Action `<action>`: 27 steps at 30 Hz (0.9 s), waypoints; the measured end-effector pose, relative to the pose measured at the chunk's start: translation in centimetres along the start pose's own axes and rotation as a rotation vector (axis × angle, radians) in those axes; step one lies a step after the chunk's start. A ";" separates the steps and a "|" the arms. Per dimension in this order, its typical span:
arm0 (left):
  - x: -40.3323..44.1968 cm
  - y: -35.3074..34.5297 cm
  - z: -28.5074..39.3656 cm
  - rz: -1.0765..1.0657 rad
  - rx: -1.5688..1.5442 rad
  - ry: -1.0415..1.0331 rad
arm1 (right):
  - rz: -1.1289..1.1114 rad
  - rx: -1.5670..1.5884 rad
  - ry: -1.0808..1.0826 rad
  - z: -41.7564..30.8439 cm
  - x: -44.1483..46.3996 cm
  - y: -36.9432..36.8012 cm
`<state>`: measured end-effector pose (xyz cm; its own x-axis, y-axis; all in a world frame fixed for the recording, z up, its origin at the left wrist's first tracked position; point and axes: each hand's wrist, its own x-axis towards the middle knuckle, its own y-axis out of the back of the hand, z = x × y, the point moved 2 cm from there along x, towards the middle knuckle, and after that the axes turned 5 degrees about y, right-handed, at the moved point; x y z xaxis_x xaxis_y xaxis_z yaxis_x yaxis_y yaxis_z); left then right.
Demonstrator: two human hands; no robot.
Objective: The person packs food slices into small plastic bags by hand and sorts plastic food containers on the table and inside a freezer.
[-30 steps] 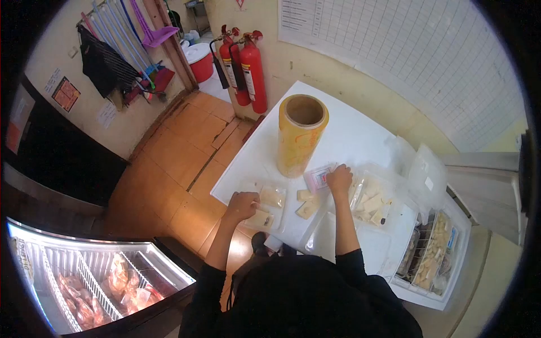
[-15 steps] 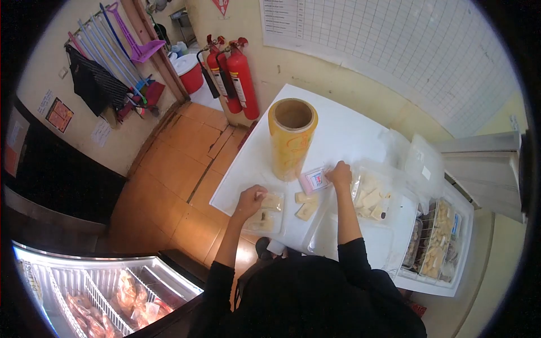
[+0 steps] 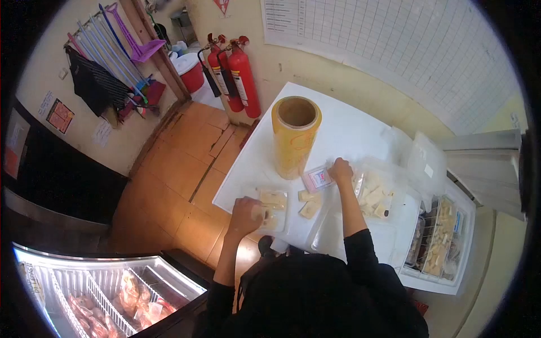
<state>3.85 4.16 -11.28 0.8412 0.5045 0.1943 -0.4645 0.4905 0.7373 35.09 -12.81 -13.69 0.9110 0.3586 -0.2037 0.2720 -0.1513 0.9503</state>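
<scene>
My left hand [image 3: 246,217], its fingers bent together, is at the left edge of a clear tray [image 3: 280,218] of pale flat pieces; what it grips is hidden. My right hand [image 3: 341,169] is closed at the right end of a pink-and-white packet [image 3: 318,179]; whether it grips the packet is too small to tell. Between the hands, loose pale pieces [image 3: 309,209] lie on the white surface [image 3: 349,132]. A clear container [image 3: 373,197] of more pale pieces is right of my right hand. The tall yellow film roll [image 3: 294,141] stands upright behind the packet.
Clear plastic containers [image 3: 424,163] are stacked at the right. Beyond them is an open freezer section with baskets of food [image 3: 440,239]. A lit display freezer [image 3: 101,259] is at lower left. Two red extinguishers [image 3: 244,81] stand by the wall.
My left hand has moved from the upper part of the tray down to its left edge. My right hand stays beside the packet. The view shifted between the first two frames.
</scene>
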 end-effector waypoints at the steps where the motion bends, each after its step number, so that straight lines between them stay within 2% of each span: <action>1: -0.4 0.2 0.3 -0.105 0.037 -0.014 | 0.000 0.000 0.002 0.0 0.0 0.2; 2: -0.8 0.2 0.4 -0.209 0.074 -0.025 | -0.018 -0.011 0.021 -0.1 -0.1 0.4; 4: -1.4 -0.7 -0.6 -0.213 0.076 0.002 | -0.039 -0.023 0.044 -0.3 -0.5 0.7; 6: -1.2 -0.7 -0.6 -0.219 0.078 0.020 | 0.043 -0.231 0.183 -0.5 -0.7 1.0; 7: -0.6 -0.6 0.0 -0.324 0.104 0.094 | 0.044 -0.230 0.177 -0.3 -0.7 0.9; 8: -0.3 -0.7 0.4 -0.425 0.129 0.170 | 0.153 -0.186 0.160 -0.3 -0.5 1.1; 9: -0.3 -1.0 0.5 -0.425 0.129 0.166 | 0.262 -0.142 0.143 -0.6 -0.6 1.9; 12: -0.6 -2.0 0.8 -0.323 0.183 0.086 | 0.324 -0.129 0.211 -1.1 -1.5 3.9; 14: -0.7 -2.4 1.2 -0.148 0.288 0.009 | 0.371 -0.119 0.259 -1.1 -1.5 5.0; 18: -0.1 -2.2 3.6 -0.048 0.218 -0.041 | 0.542 -0.141 0.451 -1.1 -2.2 7.2; 20: 0.5 -2.8 4.2 -0.265 -0.019 -0.019 | 0.586 -0.095 0.533 -1.6 -3.7 9.1; 21: 0.7 -3.8 4.3 -0.264 -0.017 -0.020 | 0.626 -0.053 0.612 -1.7 -4.8 10.1; 22: 0.9 -5.3 4.4 -0.374 -0.503 0.103 | 0.627 -0.051 0.610 -2.0 -6.0 10.6; 23: 1.0 -6.6 4.3 -0.475 -0.991 0.229 | 0.570 -0.026 0.709 -2.5 -7.4 10.8; 24: 1.4 -5.1 6.6 -0.588 -1.121 0.391 | 0.512 -0.002 0.806 -3.1 -9.0 10.8; 25: 1.6 -5.0 7.7 -0.592 -1.118 0.388 | 0.468 -0.001 0.878 -3.7 -11.2 10.3; 26: 1.7 -5.2 8.7 -0.555 -1.369 0.523 | 0.392 0.087 0.928 -4.1 -13.1 9.2; 27: 1.8 -5.6 9.1 -0.507 -1.619 0.660 | 0.434 0.237 0.984 -4.5 -15.2 7.9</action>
<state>10.51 -4.16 -9.17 0.9224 0.0737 -0.3793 -0.3461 0.5940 -0.7262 21.95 -15.32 -2.02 0.3269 0.7933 0.5136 0.1365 -0.5774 0.8050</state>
